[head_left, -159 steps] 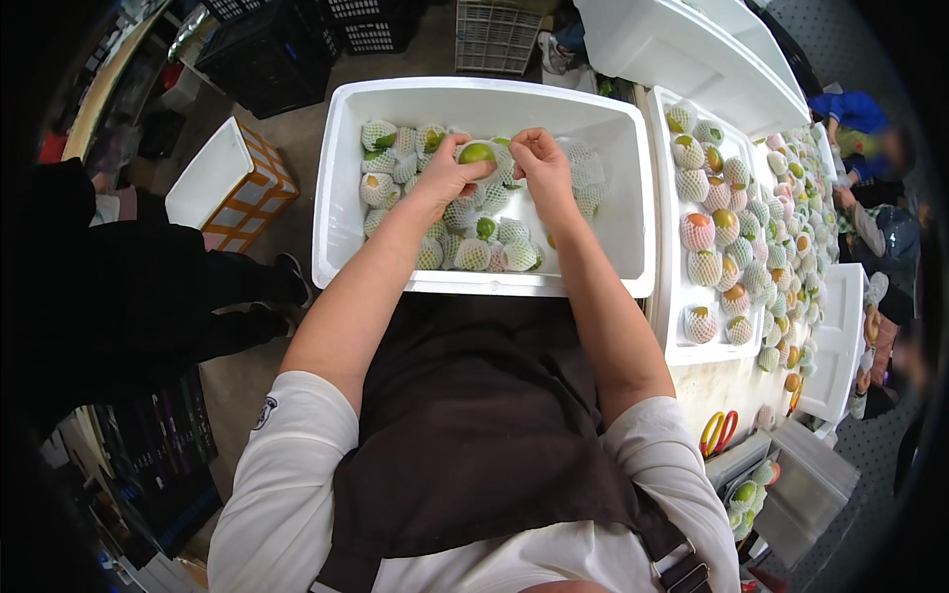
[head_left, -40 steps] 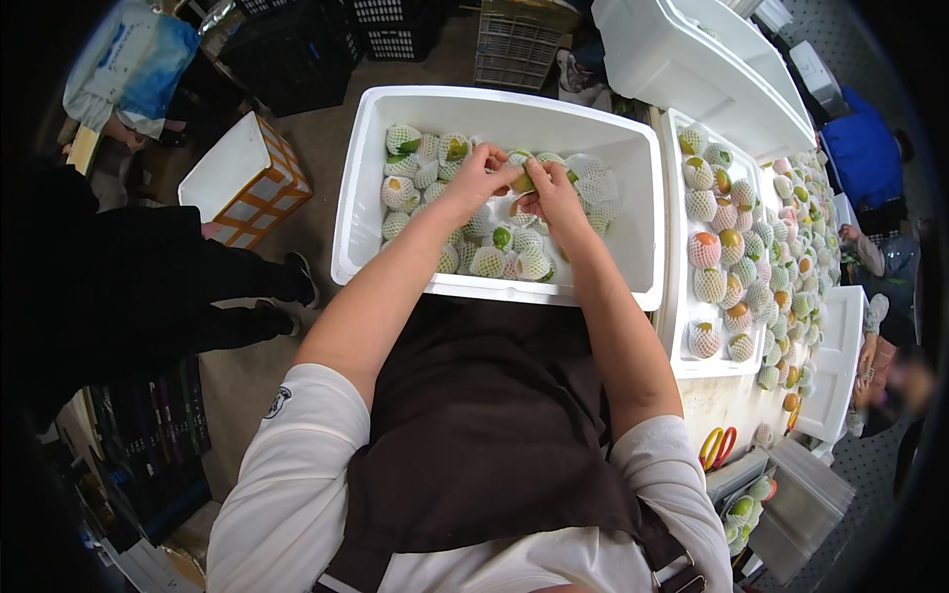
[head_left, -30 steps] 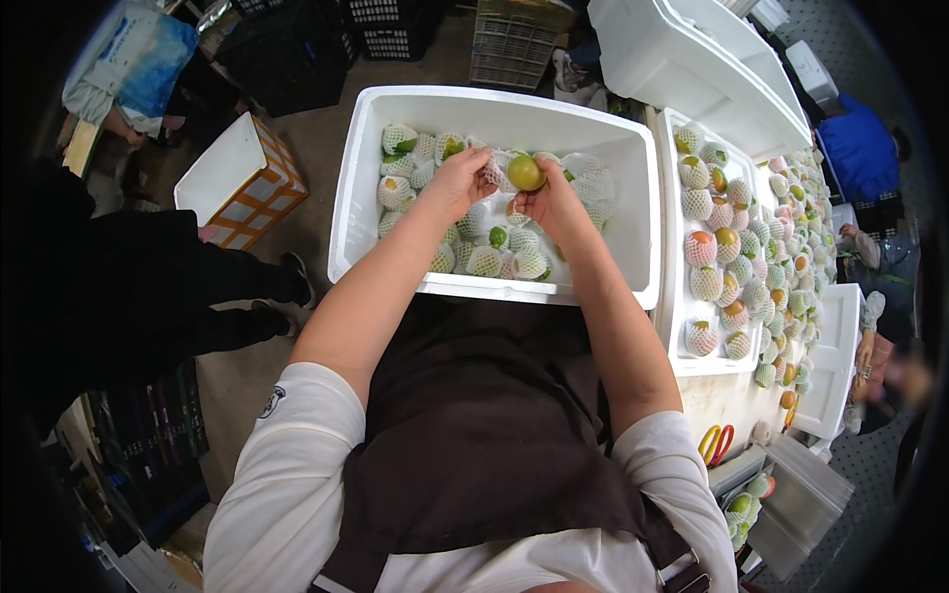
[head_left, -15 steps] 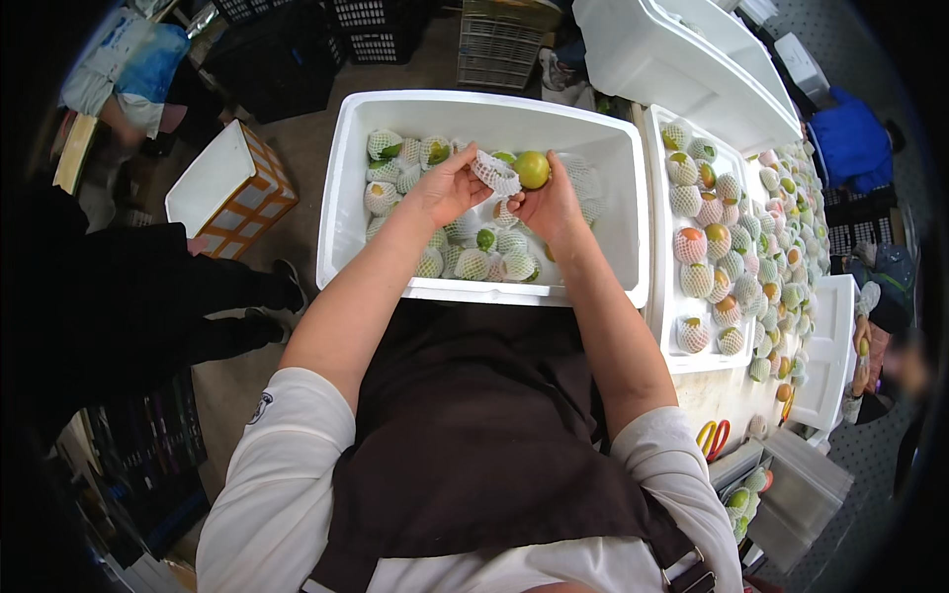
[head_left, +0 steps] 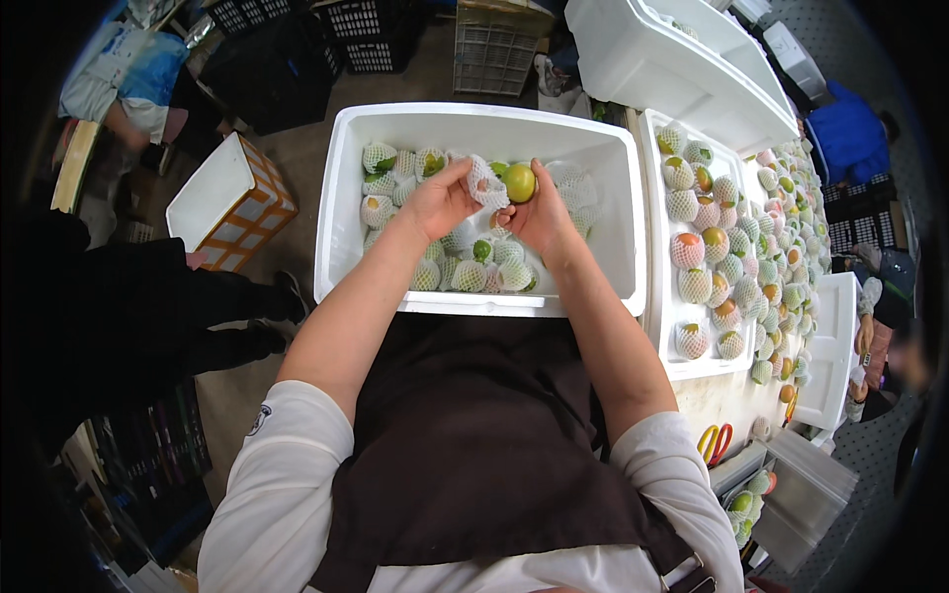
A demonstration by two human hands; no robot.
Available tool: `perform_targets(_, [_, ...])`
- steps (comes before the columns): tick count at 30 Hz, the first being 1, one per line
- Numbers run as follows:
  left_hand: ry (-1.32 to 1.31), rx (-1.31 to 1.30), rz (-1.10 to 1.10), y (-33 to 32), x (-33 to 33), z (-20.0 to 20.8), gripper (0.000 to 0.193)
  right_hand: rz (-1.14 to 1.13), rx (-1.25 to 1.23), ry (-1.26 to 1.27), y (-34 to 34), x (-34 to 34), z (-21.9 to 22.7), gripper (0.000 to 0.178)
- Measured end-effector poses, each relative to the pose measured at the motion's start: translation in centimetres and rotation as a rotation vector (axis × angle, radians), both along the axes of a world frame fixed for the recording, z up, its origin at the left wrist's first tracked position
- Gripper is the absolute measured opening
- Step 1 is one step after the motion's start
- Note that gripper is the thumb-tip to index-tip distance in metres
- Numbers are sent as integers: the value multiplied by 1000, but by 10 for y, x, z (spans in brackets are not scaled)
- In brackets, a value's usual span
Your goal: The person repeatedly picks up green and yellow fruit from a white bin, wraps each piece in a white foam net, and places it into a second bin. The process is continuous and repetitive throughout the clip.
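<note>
My left hand (head_left: 440, 203) pinches a white foam net sleeve (head_left: 487, 186) by its edge, and the net hangs bunched between my hands. A round yellow-green fruit (head_left: 519, 182) is gripped in the fingers of my right hand (head_left: 542, 215), right beside the net. Both hands are over a white foam box (head_left: 484, 126). Inside it lie several fruits in white nets (head_left: 467, 276), some with green leaves. A few at the box's middle are hidden by my hands.
Right of the box, a white foam tray (head_left: 707, 364) holds netted fruits, with many more on the table (head_left: 781, 267) beyond. Red and yellow scissors (head_left: 714, 445) lie near the table's front. An orange-taped foam box (head_left: 259, 212) stands on the floor at left, near a person in black (head_left: 138, 306).
The fruit has moved slightly left, closer to the net. My left hand has turned the net from lying sideways to more upright. The whole view has shifted a little.
</note>
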State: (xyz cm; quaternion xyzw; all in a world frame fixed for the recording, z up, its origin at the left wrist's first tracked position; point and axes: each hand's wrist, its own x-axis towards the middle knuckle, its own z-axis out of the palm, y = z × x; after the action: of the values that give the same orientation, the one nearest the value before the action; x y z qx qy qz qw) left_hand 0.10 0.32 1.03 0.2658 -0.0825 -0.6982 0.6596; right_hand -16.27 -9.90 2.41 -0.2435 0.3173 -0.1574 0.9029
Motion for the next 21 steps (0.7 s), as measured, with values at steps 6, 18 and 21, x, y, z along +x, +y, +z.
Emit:
perform_targets(6, [-52,81,-119,2,-7,10,39,-136,-31,16,5,2,12,56])
perform_targets(18, [74,-19,210,-1,5,-1,25,-28,33,103,-1,1,-4,45])
perform_targets(21, [-113,67,282,-2,2,6,26,-54,51,43,-6,-2,-4,45])
